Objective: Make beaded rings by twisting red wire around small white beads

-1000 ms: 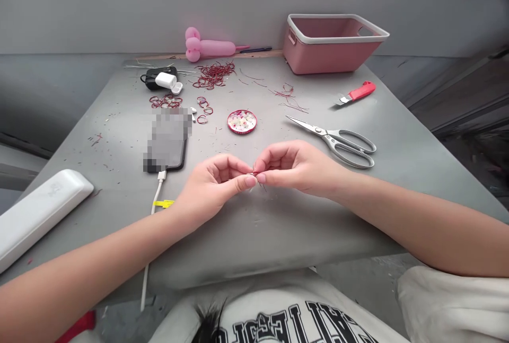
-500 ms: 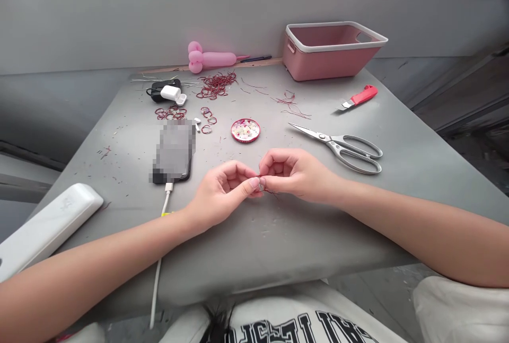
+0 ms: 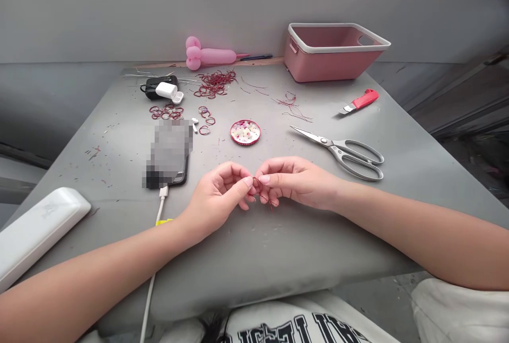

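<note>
A thin dark red cord (image 3: 257, 184) forms a small loop between my two hands, with a loose end hanging below. My left hand (image 3: 222, 192) pinches it between thumb and forefinger. On its other side my right hand (image 3: 288, 179) pinches the same cord, its thumb laid along the forefinger. Just beyond the hands stands a small round red-rimmed lid (image 3: 245, 142) with white, yellowish and pink beads (image 3: 245, 131) in it. Metal scissors (image 3: 338, 149) lie to the right of my right hand, blades partly closed.
Phone (image 3: 169, 155) with white cable (image 3: 150, 290) on the left, beside a white box-like object (image 3: 47, 226). Behind: red cord rings (image 3: 167, 112), a red cord pile (image 3: 216, 84), an earbud case (image 3: 167, 90), and a pink balloon (image 3: 214, 56). Right: red-handled cutter (image 3: 363, 100), pink basket (image 3: 326, 62).
My fingertips have drawn slightly apart, and a loop of the red cord now shows between them. The fingers of both hands have loosened somewhat. The view has shifted slightly.
</note>
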The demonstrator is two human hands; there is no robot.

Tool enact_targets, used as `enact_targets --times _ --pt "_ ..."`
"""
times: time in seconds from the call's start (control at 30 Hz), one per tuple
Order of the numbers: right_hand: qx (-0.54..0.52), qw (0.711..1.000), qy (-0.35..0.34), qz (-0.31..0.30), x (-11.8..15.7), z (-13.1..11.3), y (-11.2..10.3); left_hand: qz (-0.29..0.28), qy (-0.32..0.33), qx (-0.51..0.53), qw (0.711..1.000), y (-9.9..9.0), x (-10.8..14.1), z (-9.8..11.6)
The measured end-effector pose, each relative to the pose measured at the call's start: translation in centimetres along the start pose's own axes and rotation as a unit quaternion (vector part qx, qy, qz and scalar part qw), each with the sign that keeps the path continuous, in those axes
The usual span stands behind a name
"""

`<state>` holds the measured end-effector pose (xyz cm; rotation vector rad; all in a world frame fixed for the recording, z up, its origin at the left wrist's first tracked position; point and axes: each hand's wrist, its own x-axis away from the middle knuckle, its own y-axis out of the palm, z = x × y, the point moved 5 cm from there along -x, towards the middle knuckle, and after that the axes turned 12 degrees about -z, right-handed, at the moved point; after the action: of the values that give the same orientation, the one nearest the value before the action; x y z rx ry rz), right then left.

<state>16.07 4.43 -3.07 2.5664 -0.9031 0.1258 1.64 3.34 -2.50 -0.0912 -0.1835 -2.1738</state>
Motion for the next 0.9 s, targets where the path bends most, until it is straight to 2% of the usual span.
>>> enact_targets --times 0.1,0.2,0.27,0.33,0.4,0.47,0.53,0.63,0.7,0.73,0.77,0.83,0.9 --pt "-0.004 1.0 0.008 -0.006 -0.1 0.3 -0.1 -0.011 0.004 0.022 1.0 -0.1 0.0 -0.1" --pt "0.055 0.998 -0.007 0.018 0.1 0.0 0.2 -0.025 0.006 0.059 0.998 -0.1 0.0 -0.2" --pt "0.12 0.991 -0.038 0.04 0.4 -0.4 0.6 -0.047 -0.009 0.095 0.994 0.1 0.0 -0.4" --pt "0.234 0.964 -0.108 0.066 0.8 -1.1 1.0 -0.075 -0.032 0.119 0.99 0.3 0.0 -0.6" --pt "0.384 0.896 -0.205 0.086 1.4 -1.9 1.6 -0.094 -0.053 0.119 0.987 0.5 0.0 -0.6" --pt "0.515 0.801 -0.291 0.096 2.0 -2.4 2.3 -0.1 -0.079 0.101 0.987 0.5 0.1 -0.5" --pt "0.613 0.707 -0.342 0.09 2.4 -2.5 2.8 -0.101 -0.12 0.078 0.985 0.5 0.2 -0.5" --pt "0.722 0.576 -0.379 0.061 2.8 -2.3 3.4 -0.122 -0.182 0.059 0.974 0.7 0.4 -0.6" --pt "0.758 0.517 -0.395 0.044 3.1 -2.2 3.6 -0.136 -0.198 0.058 0.969 0.8 0.5 -0.7" --pt "0.765 0.501 -0.403 0.042 3.2 -2.2 3.7 -0.141 -0.196 0.06 0.968 0.8 0.5 -0.7" --pt "0.766 0.496 -0.407 0.047 3.3 -2.2 3.7 -0.141 -0.188 0.065 0.97 0.8 0.5 -0.7" --pt "0.751 0.514 -0.408 0.074 3.4 -2.5 3.6 -0.124 -0.157 0.079 0.977 0.6 0.4 -0.8" --pt "0.713 0.568 -0.386 0.139 3.5 -3.2 3.2 -0.087 -0.113 0.094 0.985 0.2 0.3 -0.7"
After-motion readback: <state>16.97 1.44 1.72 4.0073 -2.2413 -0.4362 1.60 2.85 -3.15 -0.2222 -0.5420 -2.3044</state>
